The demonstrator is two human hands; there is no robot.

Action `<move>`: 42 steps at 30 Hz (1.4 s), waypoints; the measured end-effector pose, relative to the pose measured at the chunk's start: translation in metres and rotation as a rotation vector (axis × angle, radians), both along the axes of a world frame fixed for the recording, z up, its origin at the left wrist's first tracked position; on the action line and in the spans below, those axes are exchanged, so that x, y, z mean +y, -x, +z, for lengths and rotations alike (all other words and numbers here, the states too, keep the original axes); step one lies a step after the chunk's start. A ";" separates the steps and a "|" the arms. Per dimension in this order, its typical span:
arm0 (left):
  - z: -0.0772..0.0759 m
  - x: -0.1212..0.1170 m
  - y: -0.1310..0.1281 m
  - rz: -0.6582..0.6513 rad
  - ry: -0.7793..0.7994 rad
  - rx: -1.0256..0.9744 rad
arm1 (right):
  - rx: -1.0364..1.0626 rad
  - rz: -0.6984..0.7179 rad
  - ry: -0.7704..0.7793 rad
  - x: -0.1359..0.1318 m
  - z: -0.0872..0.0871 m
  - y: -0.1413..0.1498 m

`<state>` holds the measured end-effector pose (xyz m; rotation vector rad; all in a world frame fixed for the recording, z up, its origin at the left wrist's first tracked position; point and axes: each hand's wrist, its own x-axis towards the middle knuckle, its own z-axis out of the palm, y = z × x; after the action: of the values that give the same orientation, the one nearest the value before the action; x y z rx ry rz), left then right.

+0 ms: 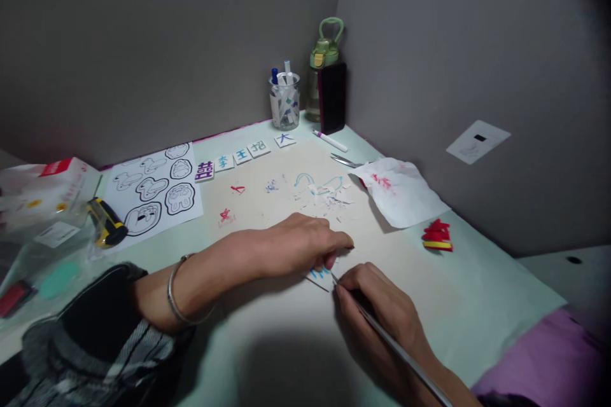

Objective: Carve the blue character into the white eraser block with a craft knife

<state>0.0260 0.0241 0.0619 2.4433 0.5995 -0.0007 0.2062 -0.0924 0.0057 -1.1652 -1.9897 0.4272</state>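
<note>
My left hand (pixel 293 247) reaches across the board and presses a small white block (pixel 319 274) with blue marks, its fingers closed over the block's far side. Between the fingers of my right hand (pixel 384 308) is a slim metal carving knife (pixel 398 348), gripped like a pen. The knife's tip meets the right edge of the block or lies just beside it; which, I cannot tell. Part of the block is hidden under my left fingers. Beyond my hands, white shavings (pixel 338 200) are scattered on the pale board (pixel 267 331), among red and blue ink prints.
Several white blocks with coloured characters (pixel 241 156) stand in a row at the back. A jar of pens (pixel 285 102), a green bottle (pixel 312 92) and a dark phone (pixel 333 98) are behind. Scissors (pixel 346 161) and crumpled paper (pixel 398 187) lie right; a yellow-black cutter (pixel 109 226) lies left.
</note>
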 end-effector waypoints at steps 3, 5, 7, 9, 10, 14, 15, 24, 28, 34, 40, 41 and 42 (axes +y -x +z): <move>0.002 0.002 -0.002 -0.007 0.021 0.022 | 0.001 0.004 0.000 -0.001 0.000 0.000; 0.002 0.002 -0.002 0.002 0.031 0.026 | 0.003 0.002 0.013 -0.001 0.001 0.001; 0.001 0.002 -0.001 0.016 0.036 0.021 | 0.010 -0.004 0.034 -0.002 0.001 0.001; -0.001 0.001 0.000 0.018 0.025 -0.002 | 0.021 -0.014 0.067 -0.002 0.002 0.000; -0.001 0.000 0.000 0.016 0.015 -0.006 | 0.035 -0.021 0.092 -0.003 0.002 0.000; 0.002 -0.005 0.001 0.017 -0.016 0.049 | 0.108 -0.054 0.251 -0.002 0.002 -0.004; 0.002 -0.007 0.001 0.012 -0.018 0.057 | 0.118 -0.067 0.289 -0.002 0.002 -0.005; -0.030 -0.030 0.016 0.036 -0.152 -0.252 | 0.201 -0.236 0.453 -0.001 0.007 -0.013; -0.048 -0.039 0.019 0.128 -0.175 -0.380 | 0.300 -0.309 0.473 0.004 0.011 -0.019; -0.058 -0.050 0.021 0.234 -0.182 -0.503 | 0.242 -0.105 0.495 0.018 0.015 -0.017; -0.061 -0.051 0.023 0.259 -0.087 -0.542 | 0.120 -0.114 0.458 0.030 0.016 -0.006; -0.061 -0.050 0.023 0.276 -0.054 -0.544 | 0.120 -0.125 0.452 0.031 0.015 -0.005; -0.061 -0.048 0.024 0.301 -0.023 -0.542 | 0.122 -0.133 0.449 0.031 0.015 -0.004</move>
<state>0.0025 -0.0240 0.0009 2.2088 0.7038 0.7649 0.2101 -0.0615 0.0204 -1.4948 -1.7452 0.8855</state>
